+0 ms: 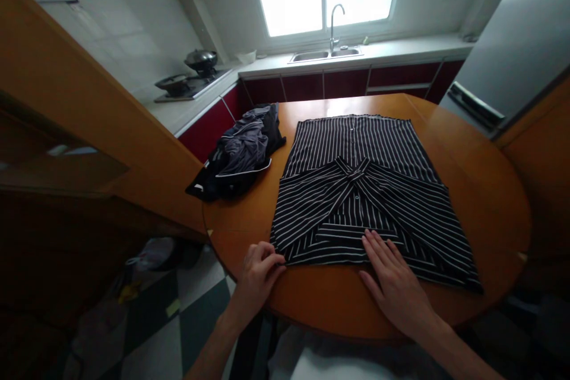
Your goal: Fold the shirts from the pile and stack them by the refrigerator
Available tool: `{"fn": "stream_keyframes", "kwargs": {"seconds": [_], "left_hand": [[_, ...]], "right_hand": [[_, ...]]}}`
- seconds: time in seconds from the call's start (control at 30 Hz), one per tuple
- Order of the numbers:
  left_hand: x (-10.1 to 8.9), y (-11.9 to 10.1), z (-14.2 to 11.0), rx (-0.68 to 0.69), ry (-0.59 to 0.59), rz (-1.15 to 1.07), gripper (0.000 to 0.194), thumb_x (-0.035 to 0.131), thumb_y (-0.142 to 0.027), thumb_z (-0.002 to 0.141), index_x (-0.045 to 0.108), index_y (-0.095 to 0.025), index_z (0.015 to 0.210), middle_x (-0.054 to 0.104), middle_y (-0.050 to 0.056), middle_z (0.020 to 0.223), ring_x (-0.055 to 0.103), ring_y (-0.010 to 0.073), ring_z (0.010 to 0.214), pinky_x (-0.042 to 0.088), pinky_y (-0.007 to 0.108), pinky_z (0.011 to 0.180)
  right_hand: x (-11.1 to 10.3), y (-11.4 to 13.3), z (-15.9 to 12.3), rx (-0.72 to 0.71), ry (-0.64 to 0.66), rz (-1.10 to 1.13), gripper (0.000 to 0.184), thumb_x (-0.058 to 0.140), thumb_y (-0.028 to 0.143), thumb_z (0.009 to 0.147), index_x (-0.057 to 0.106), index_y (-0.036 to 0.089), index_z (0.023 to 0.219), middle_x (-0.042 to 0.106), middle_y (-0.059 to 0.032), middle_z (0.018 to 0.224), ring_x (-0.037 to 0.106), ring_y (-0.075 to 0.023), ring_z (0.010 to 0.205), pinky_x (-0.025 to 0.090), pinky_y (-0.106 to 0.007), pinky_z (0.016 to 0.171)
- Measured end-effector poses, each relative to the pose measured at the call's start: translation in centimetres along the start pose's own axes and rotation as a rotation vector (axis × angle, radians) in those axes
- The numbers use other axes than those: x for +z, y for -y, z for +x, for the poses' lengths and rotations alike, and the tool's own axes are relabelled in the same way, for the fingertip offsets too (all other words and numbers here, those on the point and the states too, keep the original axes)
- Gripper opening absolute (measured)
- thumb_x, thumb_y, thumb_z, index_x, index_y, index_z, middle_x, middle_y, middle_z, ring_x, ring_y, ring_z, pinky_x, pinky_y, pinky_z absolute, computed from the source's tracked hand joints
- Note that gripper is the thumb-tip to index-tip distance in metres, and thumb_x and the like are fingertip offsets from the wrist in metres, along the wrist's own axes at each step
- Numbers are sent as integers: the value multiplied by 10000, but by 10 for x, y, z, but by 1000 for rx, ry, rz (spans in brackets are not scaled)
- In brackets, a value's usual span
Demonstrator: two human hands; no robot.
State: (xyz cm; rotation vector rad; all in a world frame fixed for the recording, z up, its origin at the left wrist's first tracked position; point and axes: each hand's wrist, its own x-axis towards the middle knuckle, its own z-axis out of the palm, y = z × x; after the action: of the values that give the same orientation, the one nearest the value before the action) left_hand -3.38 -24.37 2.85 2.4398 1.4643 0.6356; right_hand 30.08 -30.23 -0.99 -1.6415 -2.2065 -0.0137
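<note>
A black shirt with white stripes [351, 148] lies spread on the wooden table, its sleeves folded inward and crossing near the middle. Small buttons run down its centre line. At the shirt's near left corner, my left hand [260, 267] pinches the edge of the cloth between thumb and fingers. My right hand [392, 279] rests flat, fingers stretched out, with its fingertips on the striped cloth near the collar edge and its palm over the table's near side.
The round wooden table [485, 214] fills the middle of the view. A heap of dark clothes [244, 148] sits at its left edge. Beyond are a sink [327, 54], a stove with pans [201, 61] and, to the right, a grey fridge [512, 41].
</note>
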Motion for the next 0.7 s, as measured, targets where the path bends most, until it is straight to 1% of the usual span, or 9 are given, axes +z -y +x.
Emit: {"fn": "stream_keyframes", "kwargs": {"seconds": [0.13, 0.27, 0.37, 0.47, 0.53, 0.6, 0.7], "left_hand": [[2, 3, 1, -72, -70, 35, 165, 588, -307, 952, 675, -233, 832, 572, 52, 939, 534, 240, 919, 513, 395, 806], [7, 3, 1, -132, -142, 64, 221, 595, -358, 944, 666, -229, 779, 558, 59, 907, 532, 250, 902, 514, 407, 791], [12, 2, 1, -158, -173, 87, 224, 603, -334, 928, 632, -222, 737, 546, 59, 902, 527, 250, 896, 500, 413, 791], [16, 1, 0, -193, -213, 107, 217, 617, -294, 894, 548, -222, 701, 530, 51, 884, 518, 245, 866, 485, 414, 776], [17, 1, -1, -215, -248, 100, 212, 603, -285, 894, 497, -229, 719, 521, 38, 861, 514, 237, 838, 478, 409, 764], [17, 1, -2, -243, -296, 53, 178, 556, -285, 927, 479, -234, 776, 517, 27, 849, 519, 225, 818, 481, 393, 750], [11, 0, -3, -280, -396, -57, 71, 474, -269, 982, 527, -224, 963, 554, 44, 947, 565, 218, 883, 514, 384, 779]], "right_hand": [[1, 0, 0, 4, -2, 9, 683, 439, 320, 1010, 164, 176, 1619, 315, -96, 1630, 299, -264, 1499, 290, -496, 1217], [0, 0, 0, 12, -2, 13, 676, 430, 316, 1010, 170, 174, 1618, 317, -96, 1628, 302, -265, 1498, 297, -494, 1214], [-1, 1, 1, 13, 5, -2, 683, 436, 308, 1007, 162, 176, 1619, 319, -95, 1628, 301, -260, 1498, 298, -491, 1214], [0, 0, 1, 8, 7, -3, 686, 441, 307, 1006, 162, 177, 1619, 319, -95, 1628, 303, -259, 1497, 298, -491, 1215], [0, 0, 0, 7, 1, 1, 683, 442, 311, 1006, 170, 177, 1618, 314, -96, 1630, 304, -263, 1497, 297, -494, 1215], [1, -1, 0, 8, -1, 0, 680, 441, 308, 1005, 175, 177, 1617, 310, -94, 1632, 304, -264, 1497, 295, -496, 1216], [1, -1, 0, 6, 1, -9, 687, 444, 304, 1003, 165, 173, 1618, 314, -92, 1630, 300, -264, 1499, 299, -496, 1215]]}}
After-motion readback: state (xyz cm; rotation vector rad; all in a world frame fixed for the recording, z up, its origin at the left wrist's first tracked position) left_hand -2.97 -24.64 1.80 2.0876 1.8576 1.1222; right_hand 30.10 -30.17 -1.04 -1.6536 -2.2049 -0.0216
